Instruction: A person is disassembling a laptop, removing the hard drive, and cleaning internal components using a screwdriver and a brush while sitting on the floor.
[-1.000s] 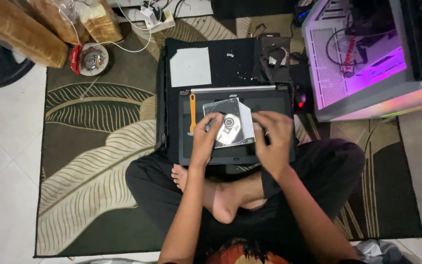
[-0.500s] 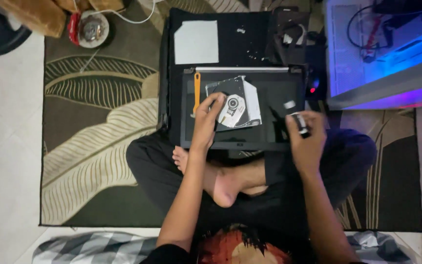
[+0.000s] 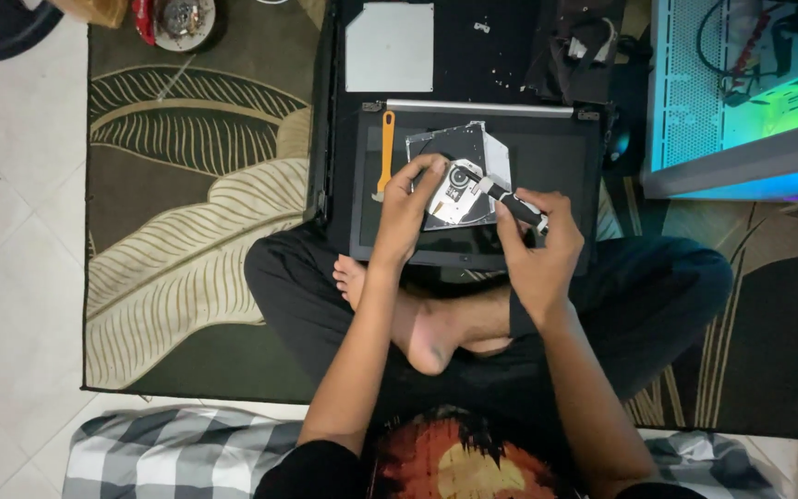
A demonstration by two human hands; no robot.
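I sit cross-legged on a rug with an upturned black laptop (image 3: 547,157) lying in front of my feet. On it rests a silver optical drive mechanism (image 3: 459,180) with a round hub. My left hand (image 3: 410,199) presses down on the drive's left edge, fingers spread over it. My right hand (image 3: 533,242) grips a black-handled screwdriver (image 3: 510,201), whose tip reaches the drive near the hub. An orange plastic pry tool (image 3: 386,152) lies on the laptop just left of the drive.
A grey rectangular cover plate (image 3: 390,46) lies on a black mat (image 3: 501,51) beyond the laptop. A lit desktop computer case (image 3: 741,102) stands at the right. The leaf-patterned rug (image 3: 187,212) meets white floor tiles (image 3: 11,231) at the left. A checked cloth (image 3: 168,457) lies near me.
My right hand, which lay flat on the drive, picked up the screwdriver at the right and brought its tip to the drive. My left hand stayed on the drive.
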